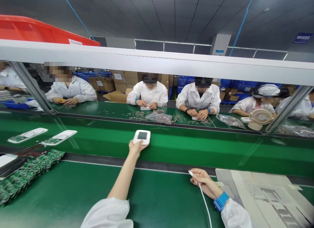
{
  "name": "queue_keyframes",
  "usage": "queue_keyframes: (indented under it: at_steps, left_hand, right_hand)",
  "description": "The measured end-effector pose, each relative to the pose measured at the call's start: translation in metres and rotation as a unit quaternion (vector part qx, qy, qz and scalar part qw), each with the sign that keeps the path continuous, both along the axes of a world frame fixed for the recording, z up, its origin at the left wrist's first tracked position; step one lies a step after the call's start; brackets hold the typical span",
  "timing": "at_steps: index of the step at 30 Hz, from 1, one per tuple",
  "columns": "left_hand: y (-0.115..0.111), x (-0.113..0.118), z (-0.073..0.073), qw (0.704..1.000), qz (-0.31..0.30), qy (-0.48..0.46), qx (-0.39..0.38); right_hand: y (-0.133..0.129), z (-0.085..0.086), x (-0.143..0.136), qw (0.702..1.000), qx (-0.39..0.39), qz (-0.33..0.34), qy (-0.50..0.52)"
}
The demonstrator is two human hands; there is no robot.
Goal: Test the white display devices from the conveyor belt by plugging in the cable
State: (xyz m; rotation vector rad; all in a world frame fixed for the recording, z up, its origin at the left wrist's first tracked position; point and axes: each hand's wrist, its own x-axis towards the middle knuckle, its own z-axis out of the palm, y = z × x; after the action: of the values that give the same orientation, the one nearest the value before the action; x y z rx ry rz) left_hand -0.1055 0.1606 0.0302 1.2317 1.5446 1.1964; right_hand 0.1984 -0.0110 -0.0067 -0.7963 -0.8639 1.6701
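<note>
My left hand [136, 147] is stretched forward over the green conveyor belt, gripping a small white device [141, 136] with a dark square screen. Its thumb lies on the device's front edge, and the other fingers are hidden beneath. Lower and to the right, my right hand [201, 180] pinches the plug end of a white cable [205, 201] between thumb and fingers. The plug tip points up and left, apart from the device. From that hand the cable hangs down to the bottom of the view. A blue wrist strap [221, 201] circles my right wrist.
Green circuit boards [31, 172] lie in a row at left. Two white casings [60, 137] with boards rest on the belt [186, 146]. Taped card sheets [265, 195] cover the right worktop. Co-workers sit across, behind a white overhead beam [157, 61], near bagged small parts [159, 117] and a fan [260, 118].
</note>
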Motion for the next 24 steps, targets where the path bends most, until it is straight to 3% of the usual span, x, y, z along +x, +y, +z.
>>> queue_keyframes:
  at_steps: [2,5,8,11,13,24]
  left_hand:
    - [-0.014,0.040,-0.009,0.990,-0.087,-0.110,-0.008]
    - [-0.045,0.097,-0.024,0.949,-0.215,-0.227,-0.034]
    - [-0.070,0.125,-0.031,0.901,-0.313,-0.294,-0.067]
    - [-0.077,0.124,-0.031,0.837,-0.393,-0.368,-0.101]
    - [-0.075,0.119,-0.031,0.811,-0.417,-0.395,-0.111]
    - [-0.076,0.121,-0.032,0.823,-0.422,-0.365,-0.110]
  right_hand:
    - [0.000,0.002,-0.001,1.000,-0.005,-0.010,0.004]
    - [0.000,0.004,-0.002,1.000,-0.004,-0.024,-0.008]
    - [0.000,0.003,-0.001,0.999,0.009,-0.022,-0.027]
    - [0.000,0.001,0.000,0.999,0.018,-0.015,-0.031]
    - [0.001,-0.001,0.001,0.999,0.020,-0.015,-0.037]
    - [0.002,0.000,-0.005,0.991,0.010,-0.061,-0.123]
